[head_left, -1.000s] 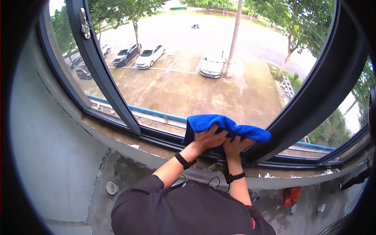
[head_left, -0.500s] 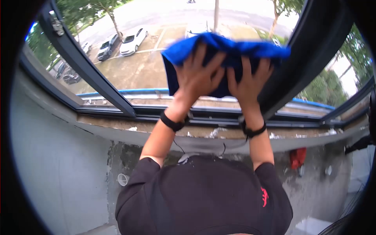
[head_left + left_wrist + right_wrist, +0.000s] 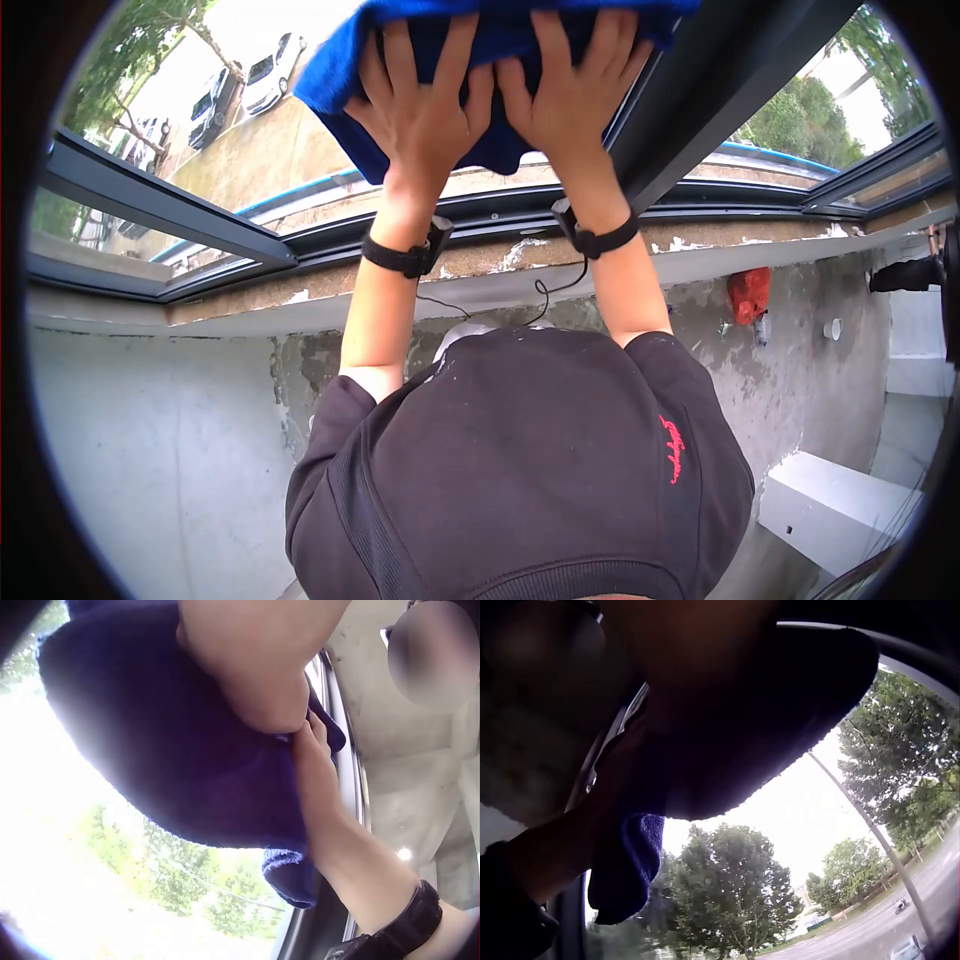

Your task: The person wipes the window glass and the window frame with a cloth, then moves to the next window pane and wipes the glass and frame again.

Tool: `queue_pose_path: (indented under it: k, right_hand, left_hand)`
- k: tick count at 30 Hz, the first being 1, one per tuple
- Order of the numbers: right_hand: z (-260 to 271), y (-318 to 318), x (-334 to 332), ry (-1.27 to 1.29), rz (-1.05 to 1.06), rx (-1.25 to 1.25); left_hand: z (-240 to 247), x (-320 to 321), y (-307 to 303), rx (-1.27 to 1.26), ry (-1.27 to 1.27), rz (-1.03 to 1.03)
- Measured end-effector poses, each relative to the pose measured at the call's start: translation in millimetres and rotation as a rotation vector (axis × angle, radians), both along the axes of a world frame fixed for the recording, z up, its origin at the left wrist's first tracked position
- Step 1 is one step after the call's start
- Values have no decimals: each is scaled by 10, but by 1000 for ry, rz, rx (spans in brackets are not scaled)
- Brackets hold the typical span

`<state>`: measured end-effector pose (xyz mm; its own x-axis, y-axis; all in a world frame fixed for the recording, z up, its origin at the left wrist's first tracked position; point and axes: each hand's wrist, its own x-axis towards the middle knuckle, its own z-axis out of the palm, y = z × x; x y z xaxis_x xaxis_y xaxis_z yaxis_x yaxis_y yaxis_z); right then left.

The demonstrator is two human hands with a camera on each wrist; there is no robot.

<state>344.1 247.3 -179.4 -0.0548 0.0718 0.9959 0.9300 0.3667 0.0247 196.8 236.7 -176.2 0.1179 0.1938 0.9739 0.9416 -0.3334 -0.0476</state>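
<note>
A blue cloth (image 3: 340,75) lies against the window glass at the top of the head view. My left hand (image 3: 425,105) presses on it with fingers spread and straight. Beside it my right hand (image 3: 575,95) presses the cloth too, fingers extended, the two thumbs close together. In the left wrist view the cloth (image 3: 172,750) hangs down over the pane, with the left hand (image 3: 255,660) across it. The right wrist view is dark, and there a fold of cloth (image 3: 634,862) droops below the hands.
A dark window frame post (image 3: 700,100) stands right of the hands, and another frame bar (image 3: 170,205) is at the left. Below runs a rough sill (image 3: 515,255). A red bag (image 3: 748,295) and a white box (image 3: 840,505) are at the lower right. Parked cars show outside.
Both hands have moved up the window from near its lower frame, carrying the cloth with them. The arms are stretched out further, and the head view has shifted.
</note>
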Motion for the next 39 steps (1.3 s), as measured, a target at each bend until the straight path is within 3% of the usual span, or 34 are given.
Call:
queue_pose_path:
  k: [3,7,11,13,15,18,21,26,28,31,33,35,36,39]
  right_hand:
    - [-556,-126,-70,75,-27,-186]
    - [-1250,-330,-68,98,48,-402]
    - [-1021,-224,-116,168,131,-250]
    - [-581,-181,-131,158,54,-201]
    - [45,-74,-196,163,102,-67]
    - [878,39,-301,153,148,127]
    - [1090,51,-336,166,121,158]
    - [395,14,-277,176,71,-2]
    - [9,-24,-261,169,59,-70]
    - [-686,-155,-277,139,17,-185]
    - [-1122,-199,-279,138,25,-242]
    - [-1315,-196,-238,115,35,-241]
    - [-1362,-140,-192,114,45,-237]
    - [-1252,3,-99,77,92,-31]
  left_hand:
    - [-527,-35,-111,-222,26,18]
    - [-1463,-167,-176,-340,30,-53]
    - [-970,-179,-169,-199,67,-44]
    - [-528,-163,-120,-151,53,-77]
    - [-22,-78,-69,-69,22,21]
    - [730,95,-99,-88,-134,-54]
    - [934,113,-89,-43,-168,-33]
    - [269,60,-30,-107,-109,-52]
    - [-91,42,-41,-113,-40,98]
    - [-844,-21,-133,-192,-11,-4]
    - [-1091,-38,-256,-256,-11,-21]
    - [-1400,-36,-240,-458,-31,-66]
    - [-1427,-62,-192,-304,-30,-123]
    - [-1322,-93,-122,-228,-43,-172]
